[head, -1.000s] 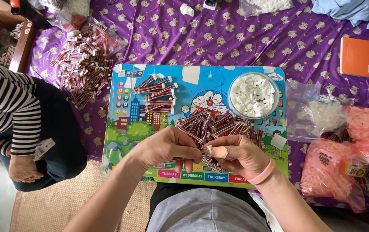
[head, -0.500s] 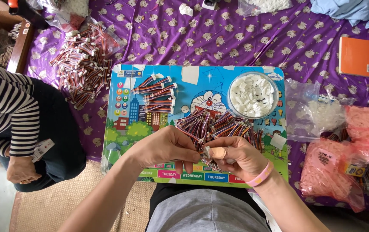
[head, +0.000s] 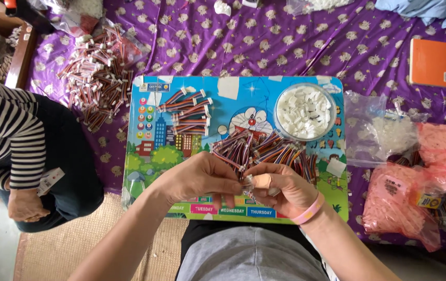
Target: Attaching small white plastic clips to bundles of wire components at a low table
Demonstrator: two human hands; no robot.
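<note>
Both hands meet low over a colourful cartoon-printed play board (head: 150, 156) that lies on a purple patterned cloth (head: 264, 47). The left hand (head: 199, 179) is curled nearly closed, thumb and fingertips pinched together at its right end on a short multicoloured wire lead with a small white plug (head: 243, 169). The right hand (head: 280, 188), with a pink band (head: 309, 211) round its wrist and a strip of tan tape on one finger, is likewise folded in, its fingertips pressed up against those of the left at the same small lead. What exactly sits between the fingertips is too small to make out beyond the wire end.

Just above the hands, touching the knuckles, lies a loose heap of multicoloured wire leads (head: 270, 148) on the board. Further up and left on the board sits a tidier stack of red-and-white wire leads (head: 186, 112). At the board's upper right stands a round clear plastic tub of small white connectors (head: 304, 111).

Off the board, a large scattered pile of red-and-white leads (head: 98, 86) covers the cloth at upper left. To the right lie a clear plastic bag of white parts (head: 389, 132) and pink plastic bags (head: 431, 171); an orange book (head: 433, 62) rests well apart at upper right. A seated person in a striped sleeve (head: 4, 135) is at the left edge.
</note>
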